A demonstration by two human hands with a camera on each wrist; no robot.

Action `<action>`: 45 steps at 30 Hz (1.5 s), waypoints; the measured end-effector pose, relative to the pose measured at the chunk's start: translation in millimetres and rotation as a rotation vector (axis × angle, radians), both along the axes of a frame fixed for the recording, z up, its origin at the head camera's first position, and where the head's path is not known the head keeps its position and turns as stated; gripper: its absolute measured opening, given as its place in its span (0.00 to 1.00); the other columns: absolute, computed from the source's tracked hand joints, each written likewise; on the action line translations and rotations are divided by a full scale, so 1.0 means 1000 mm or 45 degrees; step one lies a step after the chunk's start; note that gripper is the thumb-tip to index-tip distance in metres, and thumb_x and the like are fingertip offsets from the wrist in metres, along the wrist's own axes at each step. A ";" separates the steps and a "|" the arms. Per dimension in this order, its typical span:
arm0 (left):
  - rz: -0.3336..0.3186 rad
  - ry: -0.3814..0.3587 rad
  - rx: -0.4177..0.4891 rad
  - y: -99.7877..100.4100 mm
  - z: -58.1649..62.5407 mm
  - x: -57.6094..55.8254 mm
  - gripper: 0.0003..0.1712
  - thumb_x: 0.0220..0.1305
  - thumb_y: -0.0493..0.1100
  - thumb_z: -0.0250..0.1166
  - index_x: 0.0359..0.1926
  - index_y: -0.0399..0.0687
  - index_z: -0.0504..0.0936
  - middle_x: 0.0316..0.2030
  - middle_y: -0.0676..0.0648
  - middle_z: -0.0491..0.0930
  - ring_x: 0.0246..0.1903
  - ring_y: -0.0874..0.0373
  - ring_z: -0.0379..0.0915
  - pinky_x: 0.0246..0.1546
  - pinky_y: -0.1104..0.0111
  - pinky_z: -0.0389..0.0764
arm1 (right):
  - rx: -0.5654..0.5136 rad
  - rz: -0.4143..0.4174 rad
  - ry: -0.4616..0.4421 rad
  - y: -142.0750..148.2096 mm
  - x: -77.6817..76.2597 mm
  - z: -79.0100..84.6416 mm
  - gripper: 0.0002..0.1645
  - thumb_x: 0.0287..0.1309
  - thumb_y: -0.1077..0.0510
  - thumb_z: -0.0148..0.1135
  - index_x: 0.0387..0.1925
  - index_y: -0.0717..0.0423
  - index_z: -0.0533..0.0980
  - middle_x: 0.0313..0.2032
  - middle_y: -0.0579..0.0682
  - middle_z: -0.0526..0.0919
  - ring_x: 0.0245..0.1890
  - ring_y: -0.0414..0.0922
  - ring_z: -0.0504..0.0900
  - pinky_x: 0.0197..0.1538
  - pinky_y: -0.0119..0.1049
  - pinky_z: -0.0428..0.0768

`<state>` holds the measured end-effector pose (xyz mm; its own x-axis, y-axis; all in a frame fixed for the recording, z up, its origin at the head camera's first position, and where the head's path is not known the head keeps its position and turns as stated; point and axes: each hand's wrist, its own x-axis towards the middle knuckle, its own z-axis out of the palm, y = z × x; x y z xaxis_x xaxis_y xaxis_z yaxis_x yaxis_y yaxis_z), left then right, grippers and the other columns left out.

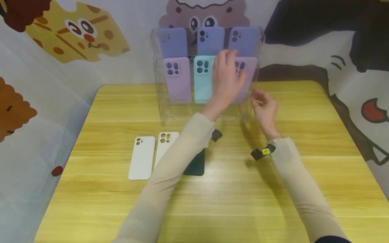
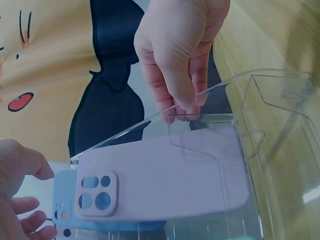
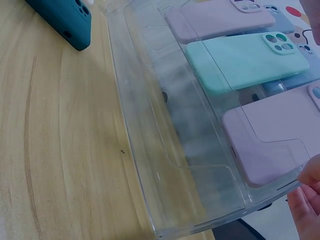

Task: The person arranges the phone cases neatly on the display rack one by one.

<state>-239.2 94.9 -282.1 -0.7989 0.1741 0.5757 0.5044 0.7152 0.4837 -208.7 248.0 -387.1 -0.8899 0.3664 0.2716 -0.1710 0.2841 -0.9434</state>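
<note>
A clear acrylic display rack (image 1: 206, 119) stands at the back of the table, holding phone cases in tiers. My left hand (image 1: 226, 76) is raised before its right side, overlapping the right pink-lilac phone case (image 1: 250, 72) and the edge of the mint phone case (image 1: 202, 86). In the left wrist view, the left hand's thumb and fingers (image 2: 31, 206) are apart with nothing between them. My right hand (image 1: 265, 108) pinches the edge of the rack's right side panel between thumb and fingers, beside the pink-lilac case (image 2: 155, 175).
Another pink-lilac case (image 1: 179, 84) fills the left of the lower tier. Blue-violet cases (image 1: 211, 44) line the upper tier. Two white cases (image 1: 141, 158) and a dark green case (image 1: 196, 165) lie on the table, partly behind my left sleeve (image 1: 179, 168). A cartoon-printed cloth (image 1: 133, 20) hangs behind.
</note>
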 end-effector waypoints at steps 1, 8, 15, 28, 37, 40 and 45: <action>-0.020 0.013 0.001 -0.003 -0.001 0.001 0.28 0.55 0.41 0.63 0.57 0.38 0.71 0.55 0.42 0.68 0.56 0.52 0.63 0.62 0.75 0.59 | 0.001 0.000 -0.001 0.000 0.000 0.000 0.18 0.55 0.73 0.57 0.49 0.72 0.75 0.44 0.64 0.80 0.40 0.37 0.78 0.50 0.30 0.80; -0.067 -0.031 -0.046 -0.025 -0.010 0.007 0.28 0.54 0.40 0.64 0.57 0.37 0.71 0.54 0.41 0.68 0.56 0.52 0.62 0.62 0.75 0.59 | -0.019 -0.006 -0.001 -0.002 -0.003 -0.004 0.18 0.54 0.74 0.57 0.49 0.72 0.74 0.44 0.63 0.80 0.39 0.35 0.78 0.51 0.30 0.79; -0.047 -0.049 -0.081 -0.045 -0.024 0.012 0.27 0.55 0.39 0.65 0.56 0.37 0.71 0.54 0.40 0.68 0.56 0.51 0.63 0.62 0.74 0.61 | -0.012 -0.018 -0.033 -0.001 -0.004 -0.005 0.18 0.55 0.73 0.57 0.50 0.71 0.74 0.45 0.64 0.79 0.41 0.37 0.78 0.52 0.31 0.79; -0.150 0.032 0.033 -0.096 -0.052 0.022 0.27 0.51 0.31 0.65 0.53 0.28 0.70 0.51 0.34 0.68 0.53 0.43 0.63 0.62 0.65 0.63 | 0.009 -0.034 -0.051 -0.005 -0.005 -0.004 0.18 0.56 0.71 0.57 0.50 0.70 0.74 0.44 0.59 0.80 0.41 0.36 0.78 0.52 0.31 0.79; -0.103 0.051 0.029 -0.146 -0.079 0.035 0.26 0.51 0.31 0.65 0.52 0.25 0.69 0.50 0.31 0.68 0.52 0.40 0.63 0.59 0.58 0.67 | 0.024 -0.034 -0.035 -0.004 -0.005 -0.007 0.17 0.56 0.71 0.58 0.50 0.70 0.74 0.44 0.60 0.80 0.41 0.35 0.78 0.52 0.30 0.79; -0.090 0.015 0.020 -0.160 -0.086 0.041 0.28 0.50 0.32 0.65 0.52 0.25 0.69 0.50 0.30 0.68 0.53 0.39 0.63 0.60 0.57 0.67 | 0.026 -0.040 -0.028 -0.003 -0.004 -0.007 0.17 0.56 0.71 0.58 0.49 0.70 0.75 0.44 0.59 0.81 0.41 0.35 0.78 0.52 0.31 0.79; -0.072 -0.087 0.015 -0.181 -0.096 0.053 0.30 0.50 0.32 0.65 0.55 0.26 0.68 0.51 0.30 0.67 0.53 0.39 0.63 0.60 0.56 0.66 | 0.027 -0.038 -0.040 -0.002 -0.003 -0.006 0.18 0.57 0.71 0.57 0.50 0.69 0.74 0.45 0.59 0.81 0.42 0.37 0.78 0.53 0.32 0.78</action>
